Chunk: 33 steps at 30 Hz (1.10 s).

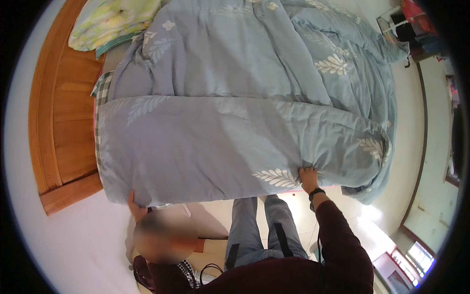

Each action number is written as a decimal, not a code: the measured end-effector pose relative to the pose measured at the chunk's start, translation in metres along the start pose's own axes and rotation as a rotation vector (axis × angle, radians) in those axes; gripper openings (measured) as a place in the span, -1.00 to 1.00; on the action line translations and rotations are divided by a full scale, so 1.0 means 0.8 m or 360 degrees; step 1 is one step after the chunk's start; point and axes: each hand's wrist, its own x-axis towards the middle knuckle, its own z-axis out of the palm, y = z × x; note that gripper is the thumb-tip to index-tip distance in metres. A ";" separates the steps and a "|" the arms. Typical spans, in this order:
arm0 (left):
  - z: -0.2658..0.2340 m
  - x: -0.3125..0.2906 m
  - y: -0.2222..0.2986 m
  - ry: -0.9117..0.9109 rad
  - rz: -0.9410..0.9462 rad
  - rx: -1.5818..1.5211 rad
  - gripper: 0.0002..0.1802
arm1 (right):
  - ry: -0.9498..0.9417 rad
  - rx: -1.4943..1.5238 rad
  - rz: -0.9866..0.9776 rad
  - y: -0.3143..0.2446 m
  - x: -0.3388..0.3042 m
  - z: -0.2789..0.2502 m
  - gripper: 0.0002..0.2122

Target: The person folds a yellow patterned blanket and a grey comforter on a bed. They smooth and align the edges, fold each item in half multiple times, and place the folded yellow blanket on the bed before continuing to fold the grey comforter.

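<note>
A grey-blue quilt with white leaf patterns covers most of the bed, its near part folded back in a wide band. At the near left corner, my left hand grips the quilt's edge, some of its fingers hidden by the cloth. Further right, my right hand is closed on the quilt near its front edge, bunching the fabric into creases beside a white leaf print. A dark band circles my right wrist. A blurred patch hides much of my left forearm.
A wooden headboard stands at the left. A folded yellow-green floral quilt lies at the far left, and a checked sheet shows at the bed's left edge. My legs stand against the near side. Furniture is at the lower right.
</note>
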 end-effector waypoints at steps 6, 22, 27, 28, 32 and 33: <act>-0.061 -0.063 0.037 0.0758 -0.1071 -0.1018 -0.45 | -0.0672 0.0290 0.0047 0.020 -0.038 -0.020 -0.70; 0.327 0.190 0.171 -0.0013 -0.0115 0.0174 -0.62 | 0.0574 0.0291 -0.0490 0.083 0.205 -0.138 -0.92; 0.519 0.260 0.281 -0.0450 -0.0833 -0.0290 -0.44 | 0.0784 0.0700 0.0013 0.144 0.314 -0.279 -0.83; 0.540 0.268 0.285 -0.0592 -0.0997 -0.0166 -0.41 | 0.0836 0.0695 0.0028 0.153 0.330 -0.300 -0.79; 0.571 0.295 0.277 -0.0588 -0.1142 -0.0046 -0.12 | 0.1002 0.0510 0.0026 0.180 0.407 -0.364 -0.65; 0.572 0.298 0.278 -0.0599 -0.1183 0.0049 -0.12 | 0.1062 0.0501 0.0002 0.181 0.431 -0.374 -0.63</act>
